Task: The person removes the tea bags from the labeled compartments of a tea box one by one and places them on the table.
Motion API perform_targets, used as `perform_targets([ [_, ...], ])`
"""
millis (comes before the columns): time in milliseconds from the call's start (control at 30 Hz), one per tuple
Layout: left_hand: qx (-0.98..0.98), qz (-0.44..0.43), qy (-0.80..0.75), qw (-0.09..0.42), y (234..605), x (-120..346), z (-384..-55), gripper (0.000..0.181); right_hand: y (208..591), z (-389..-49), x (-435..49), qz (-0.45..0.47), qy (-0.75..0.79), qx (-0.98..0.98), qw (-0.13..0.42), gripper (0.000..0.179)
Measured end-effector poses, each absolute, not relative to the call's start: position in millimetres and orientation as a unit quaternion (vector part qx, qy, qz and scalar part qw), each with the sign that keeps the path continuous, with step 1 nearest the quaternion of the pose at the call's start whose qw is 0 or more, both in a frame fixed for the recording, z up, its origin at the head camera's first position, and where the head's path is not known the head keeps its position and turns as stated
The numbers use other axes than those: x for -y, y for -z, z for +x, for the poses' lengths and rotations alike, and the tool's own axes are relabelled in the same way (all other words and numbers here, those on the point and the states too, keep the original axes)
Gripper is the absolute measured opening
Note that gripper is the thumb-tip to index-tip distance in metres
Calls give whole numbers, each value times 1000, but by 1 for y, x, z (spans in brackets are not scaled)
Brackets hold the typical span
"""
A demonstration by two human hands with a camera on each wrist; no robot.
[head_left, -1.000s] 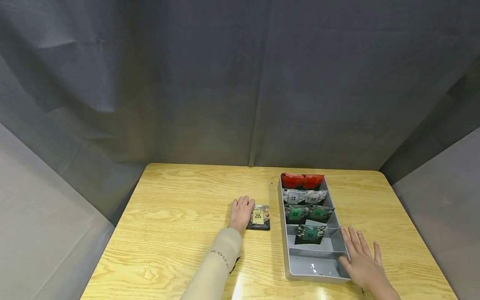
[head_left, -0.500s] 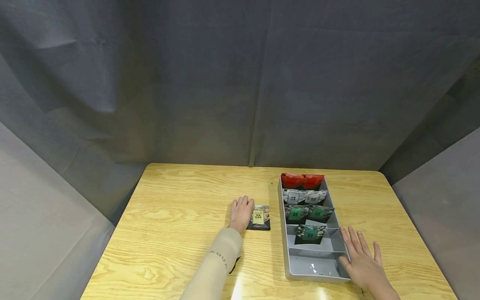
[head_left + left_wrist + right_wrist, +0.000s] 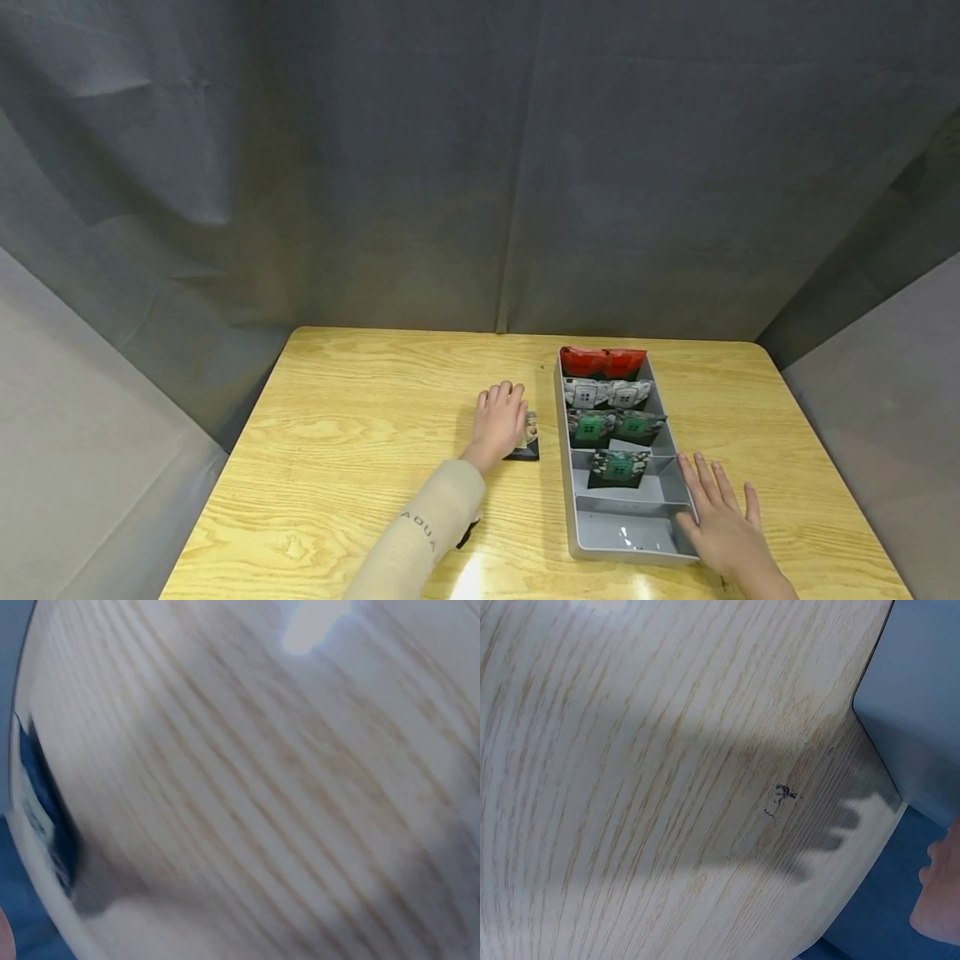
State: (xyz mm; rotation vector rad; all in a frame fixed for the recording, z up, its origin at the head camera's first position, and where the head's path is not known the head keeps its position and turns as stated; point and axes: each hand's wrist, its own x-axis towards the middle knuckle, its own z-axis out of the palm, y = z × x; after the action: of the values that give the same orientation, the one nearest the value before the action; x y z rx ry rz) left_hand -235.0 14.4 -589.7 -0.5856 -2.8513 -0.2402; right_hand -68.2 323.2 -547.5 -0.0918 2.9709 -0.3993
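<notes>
My left hand lies over the left part of a flat dark packet on the table, hiding most of its label. Its fingers point away from me; whether they touch the packet I cannot tell. In the left wrist view, the packet shows at the far left edge. My right hand, fingers spread, rests along the right side of a grey divided tray, with the thumb at its rim. The right wrist view catches the tray's outer wall and part of that hand.
Inside the tray stand rows of packets: red ones at the back, white ones, green-labelled ones, then a single green-labelled packet. The nearest compartment shows bare floor. Dark curtain hangs behind the wooden table.
My left hand has shifted right from beside the packet to over it, covering more of its label. The right hand and the tray stay where they were.
</notes>
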Motion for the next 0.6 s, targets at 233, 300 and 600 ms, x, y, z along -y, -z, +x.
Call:
perform_targets([
  [233, 953, -237, 81, 173, 576, -31, -223, 31, 551, -71, -325, -34, 132, -988, 72, 72],
  [300, 947, -249, 79, 186, 572, -37, -218, 31, 551, -71, -325, -34, 131, -988, 73, 73],
  [600, 914, -325, 68, 236, 559, -63, -194, 33, 550, -70, -324, -33, 135, -988, 67, 74],
])
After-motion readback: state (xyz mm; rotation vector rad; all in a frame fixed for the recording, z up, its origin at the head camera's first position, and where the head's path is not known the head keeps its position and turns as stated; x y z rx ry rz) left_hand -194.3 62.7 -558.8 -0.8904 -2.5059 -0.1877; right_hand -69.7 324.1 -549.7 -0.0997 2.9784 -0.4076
